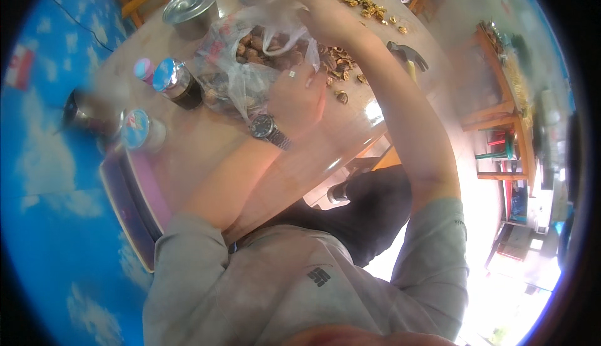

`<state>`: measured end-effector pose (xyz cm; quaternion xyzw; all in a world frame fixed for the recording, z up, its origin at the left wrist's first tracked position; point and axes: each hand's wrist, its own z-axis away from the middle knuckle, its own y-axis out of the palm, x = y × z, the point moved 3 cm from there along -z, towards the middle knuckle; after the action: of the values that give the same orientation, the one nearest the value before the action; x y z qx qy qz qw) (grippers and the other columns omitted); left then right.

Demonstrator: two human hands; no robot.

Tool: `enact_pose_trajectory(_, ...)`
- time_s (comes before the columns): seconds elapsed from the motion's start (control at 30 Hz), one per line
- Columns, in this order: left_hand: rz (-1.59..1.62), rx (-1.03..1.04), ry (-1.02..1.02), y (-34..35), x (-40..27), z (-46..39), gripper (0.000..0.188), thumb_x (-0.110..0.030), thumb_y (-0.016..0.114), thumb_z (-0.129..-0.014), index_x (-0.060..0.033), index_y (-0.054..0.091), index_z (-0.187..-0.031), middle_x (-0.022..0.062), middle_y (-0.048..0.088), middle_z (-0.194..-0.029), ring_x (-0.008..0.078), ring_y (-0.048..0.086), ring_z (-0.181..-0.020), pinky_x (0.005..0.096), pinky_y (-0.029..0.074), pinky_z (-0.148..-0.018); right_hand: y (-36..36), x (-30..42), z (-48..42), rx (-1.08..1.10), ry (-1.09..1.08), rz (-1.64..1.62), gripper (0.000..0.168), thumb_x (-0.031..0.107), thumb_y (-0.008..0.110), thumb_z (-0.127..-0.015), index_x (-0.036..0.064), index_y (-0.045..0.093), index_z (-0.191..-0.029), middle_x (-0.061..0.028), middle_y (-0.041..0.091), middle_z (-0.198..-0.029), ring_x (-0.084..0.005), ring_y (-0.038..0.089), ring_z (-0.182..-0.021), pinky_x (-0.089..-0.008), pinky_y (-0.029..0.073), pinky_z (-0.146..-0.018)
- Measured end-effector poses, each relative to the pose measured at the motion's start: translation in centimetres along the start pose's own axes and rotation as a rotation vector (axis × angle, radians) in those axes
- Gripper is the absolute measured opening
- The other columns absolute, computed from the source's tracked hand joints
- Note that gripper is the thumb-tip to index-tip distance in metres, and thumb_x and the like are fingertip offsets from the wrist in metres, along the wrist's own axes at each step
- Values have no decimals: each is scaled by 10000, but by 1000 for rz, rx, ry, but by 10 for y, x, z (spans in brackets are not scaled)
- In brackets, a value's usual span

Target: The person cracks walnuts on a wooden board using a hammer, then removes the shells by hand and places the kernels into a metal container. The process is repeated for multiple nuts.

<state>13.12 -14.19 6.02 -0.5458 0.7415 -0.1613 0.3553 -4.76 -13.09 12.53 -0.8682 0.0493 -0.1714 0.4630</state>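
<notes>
A thin clear plastic bag (230, 71) with red print lies on the table, its mouth gaping. Inside it are many whole walnuts (253, 47). My left hand (298, 94), with a ring and a wristwatch (263, 126), grips the near edge of the bag. Across the opening, my right hand (324, 19) holds the far edge; a blur covers its fingertips. Broken walnut shells (340, 62) lie just right of the bag, partly behind my right forearm. Beyond that arm rests a claw hammer (407, 55), its handle partly hidden.
Shelled walnut pieces (371, 8) are spread at the table's far side. Left of the bag stand a lidded metal pot (190, 12), a jar of dark contents (178, 83), a pink-capped bottle (143, 70) and a white-lidded container (141, 130). A purple-edged case (134, 205) sits at the left edge.
</notes>
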Motion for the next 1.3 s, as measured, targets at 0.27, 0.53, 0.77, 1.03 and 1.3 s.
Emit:
enact_pose_trajectory(0.27, -297, 90, -199, -49, 59, -25, 92, -25, 673, -879, -15, 692, -969, 196, 674, -995, 411, 646, -978, 502, 525, -845, -31, 47, 70, 177, 106, -523, 205, 126, 656, -1003, 16, 717, -1164, -138, 784, -966, -245, 766, -899, -360, 595, -827)
enact_pose_trajectory(0.53, -255, 304, -237, -40, 111, -63, 190, -80, 655, -918, -27, 764, -1063, 208, 736, -1116, 401, 669, -1104, 482, 543, -945, 30, -9, 63, -278, 74, -161, 315, 57, 574, -952, -24, 660, -1244, -251, 718, -1106, -443, 689, -1042, -482, 558, -941)
enact_pose_trajectory(0.77, -554, 625, -376, 12, 139, -108, 341, -369, 769, -902, -79, 797, -1078, 191, 764, -1123, 379, 675, -1177, 468, 549, -992, -66, 5, 139, -420, 261, -273, 214, 124, 660, -955, 36, 716, -1142, -196, 731, -1075, -408, 706, -994, -474, 568, -877)
enact_pose_trajectory(1.03, -706, 408, -317, 23, 191, -102, 310, -197, 631, -894, -31, 707, -1144, 281, 718, -1156, 456, 701, -1085, 512, 568, -960, -92, -81, 253, -333, 755, 224, 320, 242, 675, -973, 45, 692, -1225, -204, 666, -1260, -387, 678, -1124, -471, 562, -937)
enact_pose_trajectory(1.3, 327, 523, -336, -37, -29, -84, 338, -87, 795, -813, -9, 685, -1123, 144, 721, -1065, 234, 718, -974, 338, 576, -858, -83, -122, 253, -72, 985, 203, 387, 251, 712, -907, -40, 681, -1161, -202, 702, -1138, -347, 722, -985, -434, 591, -858)
